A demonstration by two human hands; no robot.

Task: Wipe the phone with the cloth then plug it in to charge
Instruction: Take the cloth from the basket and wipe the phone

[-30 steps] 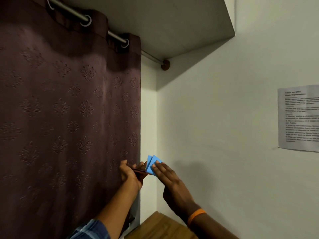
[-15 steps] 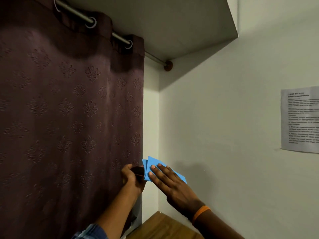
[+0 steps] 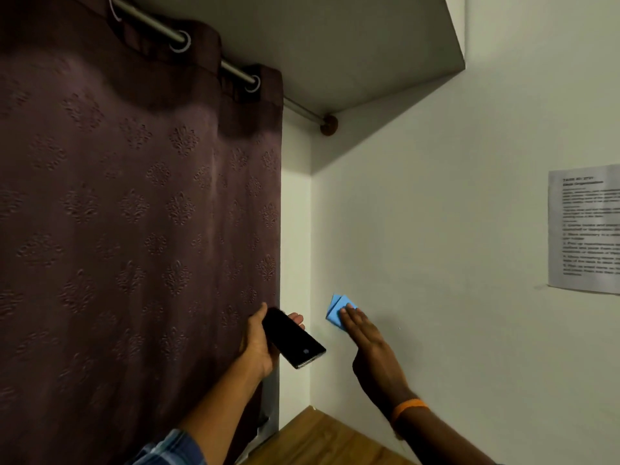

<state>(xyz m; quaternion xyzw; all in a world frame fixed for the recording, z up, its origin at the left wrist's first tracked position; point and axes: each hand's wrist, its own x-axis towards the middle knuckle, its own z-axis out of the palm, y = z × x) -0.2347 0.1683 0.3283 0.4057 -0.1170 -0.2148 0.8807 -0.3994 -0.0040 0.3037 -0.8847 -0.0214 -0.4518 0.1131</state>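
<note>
My left hand [image 3: 256, 344] grips a black phone [image 3: 292, 337] by its upper end, dark screen facing me, its lower end tilted down to the right. The hand is raised in front of the curtain's right edge. To the right, apart from the phone, my right hand [image 3: 364, 340] holds a folded blue cloth [image 3: 336, 309] under its fingertips, near the white wall. An orange band sits on that wrist. No charger or cable is in view.
A dark maroon patterned curtain [image 3: 134, 229] hangs on a metal rod [image 3: 174, 33] across the left. White walls meet in a corner; a printed sheet [image 3: 585, 229] is stuck at the right. A wooden surface [image 3: 322, 441] lies below.
The cloth was pressed on the phone before. Now my right hand has drawn the cloth off to the right, and the phone's dark face is uncovered in my left hand.
</note>
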